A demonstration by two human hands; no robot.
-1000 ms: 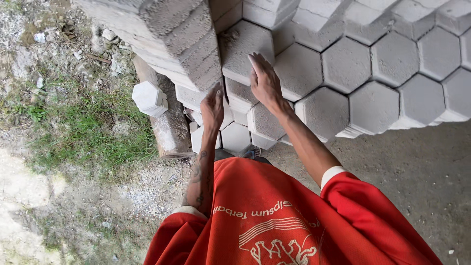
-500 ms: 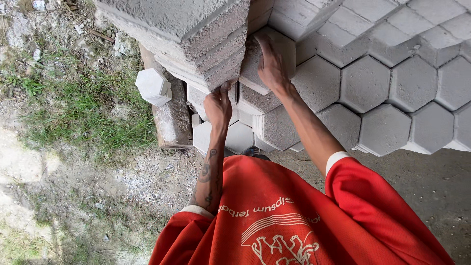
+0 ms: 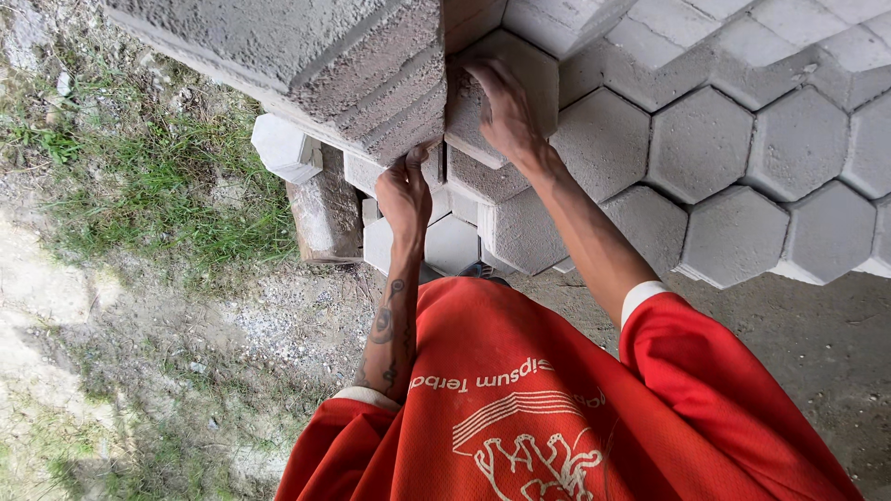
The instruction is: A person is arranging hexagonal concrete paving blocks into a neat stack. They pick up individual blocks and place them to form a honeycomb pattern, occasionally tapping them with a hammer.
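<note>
1. Grey concrete makes up the largest thing in view: a stack of hexagonal paving blocks (image 3: 696,139) that fills the upper right, faces outward and packed edge to edge like a honeycomb.
2. At the upper left, a second pile of grey blocks (image 3: 306,65) juts toward the camera, its rough layered sides showing.
3. Below the hands, the person's red jersey (image 3: 557,399) with white trim covers the lower middle of the picture.
4. A patch of grass (image 3: 158,186) and gravelly ground (image 3: 139,371) lie on the left, while bare concrete floor (image 3: 817,334) shows at the lower right.
5. One hexagonal block (image 3: 520,79) sits in the top middle of the stack, between the jutting pile and the honeycomb wall, tilted slightly out of line with its neighbours.
6. The right hand (image 3: 501,111) lies flat against this block's face, its fingers (image 3: 478,74) curled over the upper left edge, gripping it.
7. The left hand (image 3: 404,190) reaches up beneath the jutting pile, just left of that block; its fingertips touch the underside of the pile, and whether it clasps anything cannot be told.
8. A small loose white block (image 3: 286,148) rests at the left of the stack, beside a weathered upright block (image 3: 325,213).
</note>
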